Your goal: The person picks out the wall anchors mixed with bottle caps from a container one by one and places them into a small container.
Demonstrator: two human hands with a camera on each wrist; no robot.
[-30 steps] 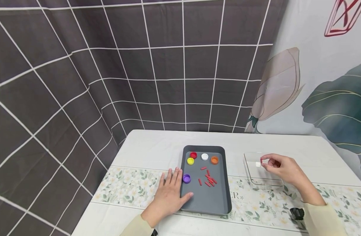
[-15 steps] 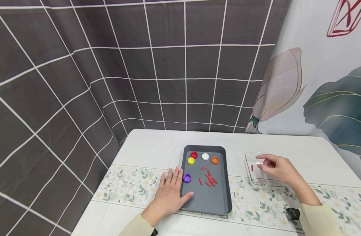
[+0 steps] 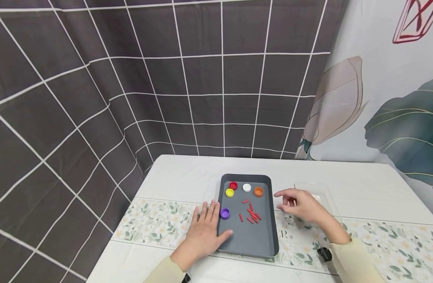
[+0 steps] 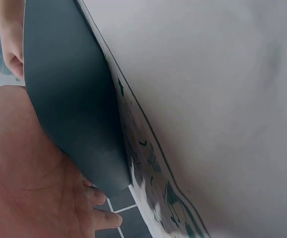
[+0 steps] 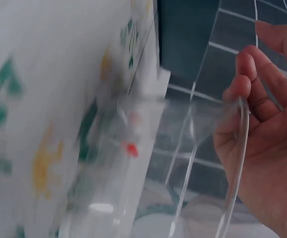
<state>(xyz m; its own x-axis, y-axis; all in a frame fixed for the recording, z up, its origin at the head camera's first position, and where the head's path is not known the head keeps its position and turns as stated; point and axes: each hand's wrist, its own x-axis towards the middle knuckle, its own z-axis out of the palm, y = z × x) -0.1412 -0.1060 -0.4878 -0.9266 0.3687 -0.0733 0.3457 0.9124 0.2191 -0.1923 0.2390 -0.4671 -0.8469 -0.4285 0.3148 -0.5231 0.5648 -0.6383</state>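
My left hand point(image 3: 203, 232) lies with straight, spread fingers along the left rim of a dark grey tray point(image 3: 248, 239), its thumb over the edge. Inside the tray are several short red sticks point(image 3: 253, 215), some crossing in a loose pile. My right hand point(image 3: 303, 205) hovers between the tray and a clear plastic box point(image 3: 322, 189), thumb and forefinger apart and nothing between them. A small red piece point(image 5: 131, 149) shows through the box wall in the right wrist view. The head view hides it behind the hand. The left wrist view shows the tray's outer side point(image 4: 74, 99).
Round caps sit in the tray: red point(image 3: 233, 185), white point(image 3: 247, 188), yellow point(image 3: 229, 192) and orange point(image 3: 258, 191) at the far end, purple point(image 3: 225, 213) by the left wall. A white, flower-banded cloth point(image 3: 152, 220) covers the table. A dark gridded curtain point(image 3: 202, 110) hangs behind.
My right hand has let go of a red stick inside the clear box, then moved left out over the gap beside the tray. My left hand has stayed put.
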